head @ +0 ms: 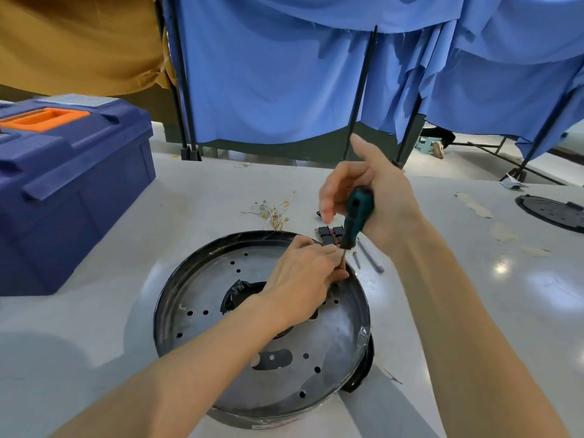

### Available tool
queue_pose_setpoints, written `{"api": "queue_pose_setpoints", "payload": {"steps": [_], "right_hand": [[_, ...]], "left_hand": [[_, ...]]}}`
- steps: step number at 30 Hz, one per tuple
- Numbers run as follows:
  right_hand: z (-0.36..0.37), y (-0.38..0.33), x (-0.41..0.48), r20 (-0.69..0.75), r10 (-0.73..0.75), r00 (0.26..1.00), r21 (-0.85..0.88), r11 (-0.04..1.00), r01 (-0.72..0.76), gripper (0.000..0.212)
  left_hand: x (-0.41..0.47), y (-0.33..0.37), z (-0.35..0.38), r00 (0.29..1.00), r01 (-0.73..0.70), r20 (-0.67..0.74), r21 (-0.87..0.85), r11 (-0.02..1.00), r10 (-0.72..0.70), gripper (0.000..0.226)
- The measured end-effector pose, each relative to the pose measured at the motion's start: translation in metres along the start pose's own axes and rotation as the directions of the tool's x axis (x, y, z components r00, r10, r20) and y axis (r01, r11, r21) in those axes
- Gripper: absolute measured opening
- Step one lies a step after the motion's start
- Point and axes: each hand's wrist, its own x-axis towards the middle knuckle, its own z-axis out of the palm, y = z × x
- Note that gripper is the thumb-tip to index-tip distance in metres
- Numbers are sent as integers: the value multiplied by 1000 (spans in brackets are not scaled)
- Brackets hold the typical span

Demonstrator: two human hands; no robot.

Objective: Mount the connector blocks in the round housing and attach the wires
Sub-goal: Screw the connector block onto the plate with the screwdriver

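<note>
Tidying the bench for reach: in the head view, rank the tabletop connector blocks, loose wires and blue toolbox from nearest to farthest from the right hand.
1. The connector blocks, on the table just beside the right hand gripping the screwdriver.
2. The loose wires, farther left on the table.
3. The blue toolbox, at the far left.

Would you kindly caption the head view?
Right hand holds green-handled screwdriver; left hand pinches its shaft over round housing.

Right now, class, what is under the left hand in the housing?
The left hand covers part of the housing plate and its dark centre hole. The screwdriver shaft runs down into the fingers; its tip and whatever it touches are hidden.
</note>
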Motion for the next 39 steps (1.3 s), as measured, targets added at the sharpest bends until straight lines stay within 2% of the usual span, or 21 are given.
{"api": "queue_pose_setpoints", "payload": {"steps": [2,4,6,7,9,10,11,12,14,15,18,20,22,24,27,29,31,33,34,37,39], "right_hand": [[-7,-4,-1,155,81,985,-62,996,-72,70],[-4,1,-2,104,48,993,-43,998,-44,71],[6,9,-3,-141,-60,988,26,998,65,71],[9,13,-4,-302,-133,944,27,989,148,72],[14,20,-6,-584,-238,776,-21,960,279,75],[15,22,-9,-643,-260,720,-43,951,305,76],[14,24,-12,-641,-269,719,-57,951,305,75],[12,24,-14,-578,-267,771,-67,957,281,72],[5,16,-15,-329,-213,920,-100,977,191,63],[0,9,-13,-200,-167,966,-104,983,148,59],[-11,-5,-2,64,0,998,-53,999,3,61],[-6,-1,-1,128,53,990,-16,999,-52,66],[3,7,0,29,37,999,24,999,-38,67],[14,14,-3,-202,-64,977,30,997,71,65],[29,25,-8,-567,-247,786,-52,963,265,69],[33,30,-10,-634,-265,726,-72,955,287,73],[25,24,-9,-546,-184,818,-4,976,217,68],[10,10,-4,-287,-71,955,26,996,82,60],[2,4,-3,-135,-17,991,10,1000,19,61],[-5,1,0,150,70,986,-63,996,-61,67],[4,8,2,137,37,990,-25,999,-34,69]], "left_hand": [[0,0,1,1000,-15,-2,5,1000,15,19],[-2,0,0,1000,-15,-27,10,1000,15,20],[-3,0,-1,999,-11,-38,-29,1000,10,24],[-3,-1,-1,999,-11,-36,-40,999,10,26],[-1,1,0,1000,-29,-10,27,999,29,29],[0,2,1,999,-36,4,68,997,36,32],[1,2,2,999,-34,12,79,996,33,33],[1,1,2,1000,-23,12,58,998,22,32],[1,0,2,1000,-10,5,-4,1000,10,22],[1,0,1,1000,-11,8,-1,1000,11,16],[0,1,0,999,-5,54,32,999,3,15],[-1,1,0,999,-9,46,38,999,7,14],[-2,-1,0,1000,-5,-7,14,1000,5,15],[-1,-1,-2,1000,19,4,-32,999,-19,25],[0,10,-10,1000,15,14,-64,998,-14,36],[0,11,-13,1000,-9,-22,-77,997,7,34],[1,7,-6,1000,20,21,-30,999,-19,34],[2,0,0,1000,11,8,-44,999,-10,22],[2,-1,1,1000,9,5,-44,999,-9,19],[1,-2,3,1000,-6,7,-14,1000,6,16],[-2,-2,2,1000,0,-7,7,1000,0,14]]}}
